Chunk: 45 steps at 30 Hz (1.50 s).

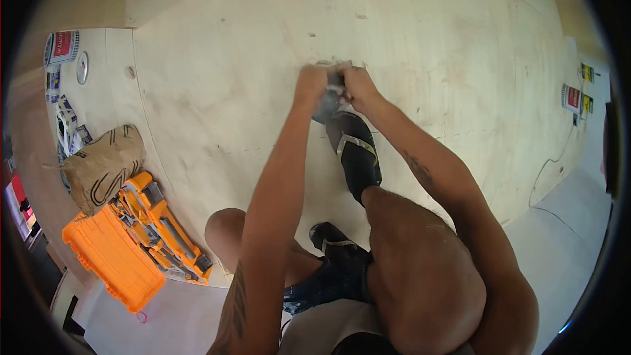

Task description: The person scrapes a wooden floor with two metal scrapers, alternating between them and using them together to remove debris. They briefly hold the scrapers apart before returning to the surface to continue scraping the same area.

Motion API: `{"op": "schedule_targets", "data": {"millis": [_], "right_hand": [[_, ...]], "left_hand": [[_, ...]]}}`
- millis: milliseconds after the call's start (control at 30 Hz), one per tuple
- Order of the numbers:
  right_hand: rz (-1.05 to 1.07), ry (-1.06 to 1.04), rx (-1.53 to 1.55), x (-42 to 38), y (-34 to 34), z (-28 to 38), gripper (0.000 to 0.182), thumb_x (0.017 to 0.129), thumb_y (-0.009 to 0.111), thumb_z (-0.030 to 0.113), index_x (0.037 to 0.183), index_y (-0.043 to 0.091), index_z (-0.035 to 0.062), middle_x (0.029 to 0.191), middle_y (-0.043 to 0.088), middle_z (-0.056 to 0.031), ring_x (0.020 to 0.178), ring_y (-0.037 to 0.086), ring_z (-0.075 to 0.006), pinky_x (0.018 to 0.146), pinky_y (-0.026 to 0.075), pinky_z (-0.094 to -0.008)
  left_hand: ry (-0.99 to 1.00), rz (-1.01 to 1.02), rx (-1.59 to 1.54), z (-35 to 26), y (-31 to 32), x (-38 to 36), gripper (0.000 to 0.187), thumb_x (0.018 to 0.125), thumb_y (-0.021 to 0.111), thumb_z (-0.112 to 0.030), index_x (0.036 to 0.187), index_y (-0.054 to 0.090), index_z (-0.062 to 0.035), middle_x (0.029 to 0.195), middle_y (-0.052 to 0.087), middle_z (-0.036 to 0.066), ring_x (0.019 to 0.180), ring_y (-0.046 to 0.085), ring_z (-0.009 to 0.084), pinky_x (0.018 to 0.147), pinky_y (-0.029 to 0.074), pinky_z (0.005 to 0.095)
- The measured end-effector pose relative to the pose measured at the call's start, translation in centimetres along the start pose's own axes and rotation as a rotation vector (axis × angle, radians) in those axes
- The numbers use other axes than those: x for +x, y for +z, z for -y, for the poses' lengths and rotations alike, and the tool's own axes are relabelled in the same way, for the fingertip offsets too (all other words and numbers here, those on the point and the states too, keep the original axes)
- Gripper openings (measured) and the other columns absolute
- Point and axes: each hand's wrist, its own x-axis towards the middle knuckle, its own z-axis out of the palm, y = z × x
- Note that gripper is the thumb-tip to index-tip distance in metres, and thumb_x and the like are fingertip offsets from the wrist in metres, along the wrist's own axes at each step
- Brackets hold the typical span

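Both hands meet over a pale plywood sheet (217,85), just ahead of the front foot. My left hand (313,84) is closed against the left side of a dark grey object (334,81), which is too blurred to name. On its other side my right hand (358,87) is closed too, its fingers curled toward the object. A greyish blurred piece (325,106) lies just below the hands, close to the toe of the black sock and sandal (358,151). The other foot (335,240) rests further back.
At the left are an open orange case (118,256) with tools, a brown paper bag (108,164), small packets (66,118), a round lid (82,68) and a bucket (60,46). Another bucket (570,97) stands at the right beside a thin cable (542,171).
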Motion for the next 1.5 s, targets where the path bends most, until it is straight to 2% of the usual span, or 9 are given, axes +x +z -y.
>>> {"op": "schedule_targets", "data": {"millis": [200,267,333,400,533,633,1133,1367,1500], "right_hand": [[0.051,0.120,-0.070,-4.6,-1.6,-3.7,0.023,0.092,0.046,0.018,0.095,0.055,-0.0029,0.064,0.055,-0.0091,0.037,0.042,-0.0155,0.031,0.035,-0.0308],[0.014,0.147,-0.041,-4.6,-1.5,-3.9,0.022,0.092,0.047,0.018,0.095,0.054,-0.0027,0.062,0.053,-0.0085,0.035,0.040,-0.0155,0.032,0.036,-0.0312],[0.025,0.062,-0.014,-1.7,-1.3,-2.9,0.022,0.092,0.047,0.018,0.095,0.054,-0.0029,0.062,0.053,-0.0086,0.035,0.039,-0.0155,0.032,0.036,-0.0315],[0.033,-0.014,0.005,-1.3,-1.7,-3.0,0.022,0.092,0.048,0.018,0.095,0.053,-0.0032,0.063,0.053,-0.0087,0.035,0.039,-0.0156,0.032,0.036,-0.0318],[-0.002,0.042,0.051,-4.1,-2.2,-2.7,0.022,0.092,0.047,0.018,0.096,0.053,-0.0032,0.065,0.053,-0.0096,0.036,0.041,-0.0153,0.032,0.037,-0.0309],[-0.020,0.085,-0.110,-4.2,-2.7,-3.4,0.021,0.089,0.046,0.016,0.088,0.055,-0.0031,0.066,0.056,-0.0128,0.041,0.047,-0.0173,0.033,0.037,-0.0311],[0.032,-0.072,-0.215,-0.5,1.7,-3.2,0.027,0.089,0.041,0.014,0.088,0.060,-0.0052,0.063,0.057,-0.0128,0.036,0.044,-0.0164,0.031,0.037,-0.0312],[0.118,0.025,-0.147,-1.7,2.3,-4.1,0.030,0.088,0.038,0.013,0.082,0.062,-0.0038,0.058,0.053,-0.0121,0.037,0.044,-0.0183,0.032,0.037,-0.0336],[0.070,-0.040,-0.175,-3.1,2.7,-4.5,0.024,0.085,0.042,0.011,0.085,0.058,-0.0066,0.056,0.051,-0.0114,0.040,0.046,-0.0198,0.035,0.039,-0.0343]], "left_hand": [[0.466,-0.013,0.360,7.4,2.5,-1.8,0.032,0.084,0.048,-0.020,0.073,0.061,0.0073,0.058,0.052,0.014,0.046,0.047,0.0173,0.039,0.031,0.0345],[-0.044,-0.141,-0.237,3.2,3.2,-7.1,0.035,0.085,0.045,-0.020,0.075,0.061,0.0100,0.058,0.052,0.015,0.046,0.046,0.0177,0.039,0.031,0.0350],[0.282,-0.046,0.086,2.1,1.7,-5.2,0.032,0.084,0.045,-0.015,0.081,0.066,0.0089,0.073,0.063,0.020,0.072,0.064,0.0324,0.069,0.051,0.0406],[-0.090,0.051,-0.019,-3.6,0.2,-5.6,0.035,0.085,0.043,-0.017,0.089,0.065,0.0094,0.076,0.064,0.021,0.073,0.065,0.0319,0.070,0.050,0.0397],[0.305,-0.024,0.192,3.1,3.3,-4.4,0.030,0.080,0.042,-0.010,0.073,0.059,0.0138,0.061,0.059,0.022,0.054,0.063,0.0322,0.048,0.048,0.0404],[0.052,-0.212,-0.270,4.6,5.6,-5.2,0.030,0.084,0.048,-0.019,0.067,0.058,0.0039,0.052,0.051,0.009,0.038,0.044,0.0166,0.036,0.031,0.0332],[-0.133,-0.055,-0.046,1.5,-1.4,-5.2,0.030,0.084,0.042,-0.010,0.093,0.069,0.0011,0.073,0.064,0.016,0.054,0.057,0.0214,0.048,0.046,0.0310],[0.369,-0.083,0.560,8.0,-1.4,-4.0,0.026,0.080,0.048,-0.003,0.097,0.066,0.0028,0.069,0.062,0.013,0.051,0.055,0.0218,0.047,0.046,0.0337],[-0.128,-0.099,-0.249,3.2,-1.9,-7.2,0.024,0.082,0.051,-0.010,0.091,0.065,0.0061,0.056,0.047,0.008,0.044,0.046,0.0181,0.039,0.035,0.0350]]}}
